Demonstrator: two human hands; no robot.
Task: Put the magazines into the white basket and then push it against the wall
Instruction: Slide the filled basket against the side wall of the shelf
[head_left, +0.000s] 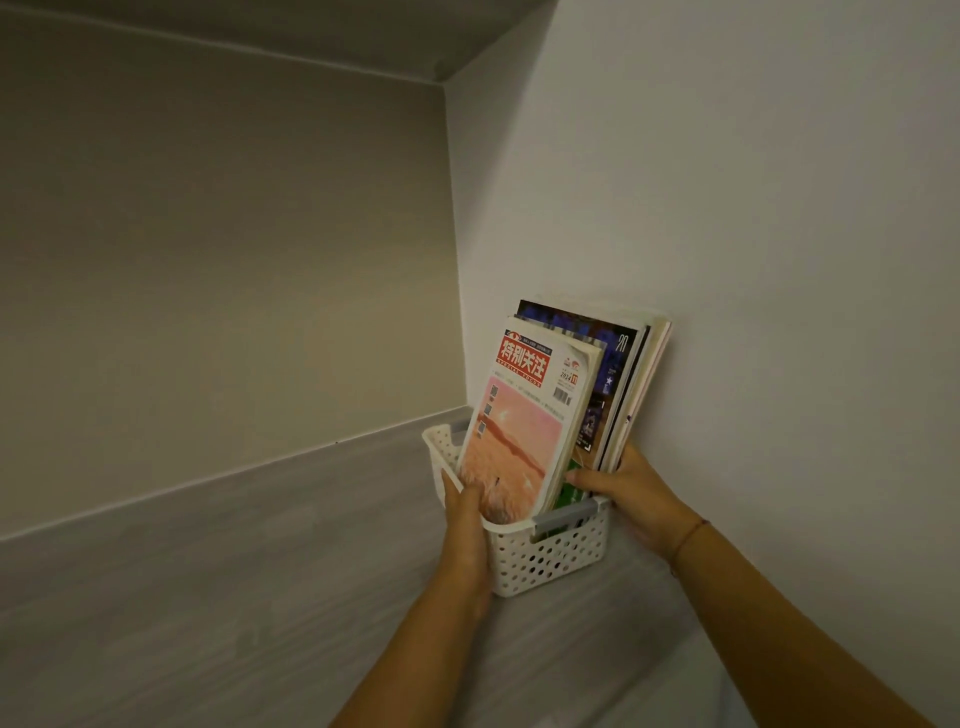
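Observation:
A white perforated basket (550, 558) stands on the grey wood-grain surface, close to the right wall. Several magazines (530, 415) stand upright inside it, leaning toward that wall; the front one has a pink cover with a red title block. My left hand (465, 525) grips the basket's left rim, fingers curled inside against the front magazine. My right hand (628, 493) holds the basket's right side, fingers touching the lower edges of the magazines, between the basket and the wall.
The white right wall (753, 260) and the beige back wall (234, 260) meet in a corner just behind the basket. The grey surface (208, 597) stretches out to the left and front. A ledge overhangs at the top.

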